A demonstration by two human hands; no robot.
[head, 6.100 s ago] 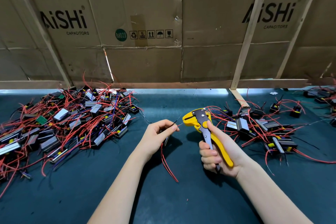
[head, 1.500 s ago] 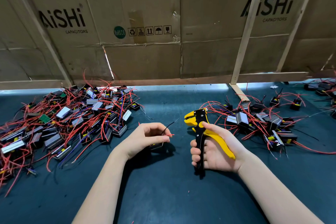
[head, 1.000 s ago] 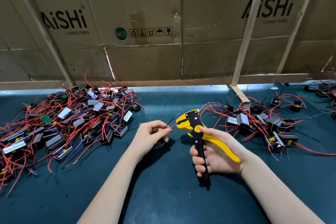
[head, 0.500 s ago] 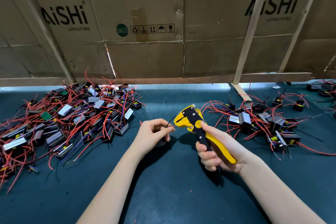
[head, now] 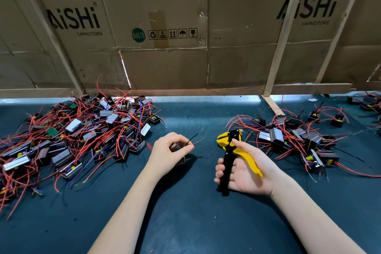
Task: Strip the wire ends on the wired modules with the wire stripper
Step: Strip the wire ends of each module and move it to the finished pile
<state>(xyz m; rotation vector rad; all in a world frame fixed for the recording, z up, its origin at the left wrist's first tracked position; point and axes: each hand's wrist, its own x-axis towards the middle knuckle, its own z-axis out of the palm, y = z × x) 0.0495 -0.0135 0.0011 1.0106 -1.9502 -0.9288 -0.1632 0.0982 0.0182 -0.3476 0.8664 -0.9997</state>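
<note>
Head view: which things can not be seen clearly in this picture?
- Module in the left hand: hidden behind palm and fingers; only a corner shows.
- Pinched wire ends: too thin and blurred to tell if stripped.
- Wire stripper jaws: too small to tell if open.
- Left pile of wired modules: cut by the left edge.

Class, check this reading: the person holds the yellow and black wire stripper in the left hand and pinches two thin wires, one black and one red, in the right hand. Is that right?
Not quite: the hands are swapped. The head view shows the right hand gripping the yellow and black wire stripper, while the left hand pinches the black wire and the red wire.
</note>
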